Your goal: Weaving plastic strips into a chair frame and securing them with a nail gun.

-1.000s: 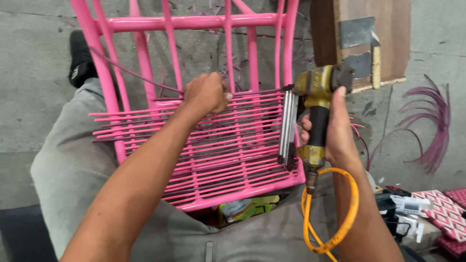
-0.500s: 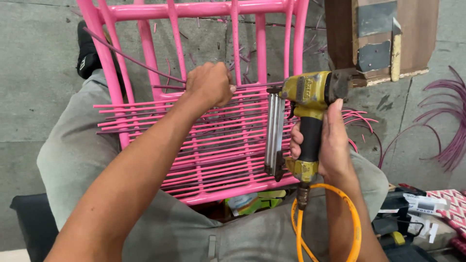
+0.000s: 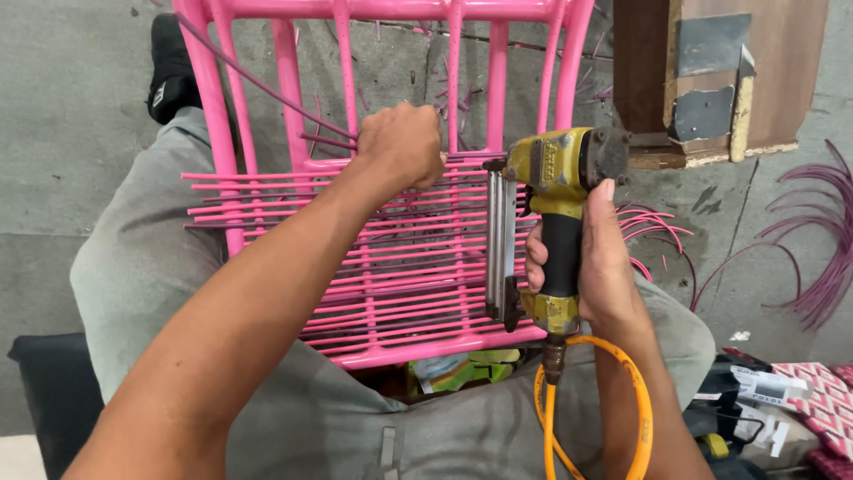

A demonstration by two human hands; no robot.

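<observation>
Over concrete floor (image 3: pixel 80 133), nail gun (image 3: pixel 555 231) nose points left, magazine vertical.

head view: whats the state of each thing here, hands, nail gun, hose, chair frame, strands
left hand: fisted on a pink strand at the seat's rear
right hand: gripping the nail gun handle
nail gun: upright, nose at the weave
orange hose: connected, looped
pink chair frame: seat partly woven
loose strands: on the floor
</observation>
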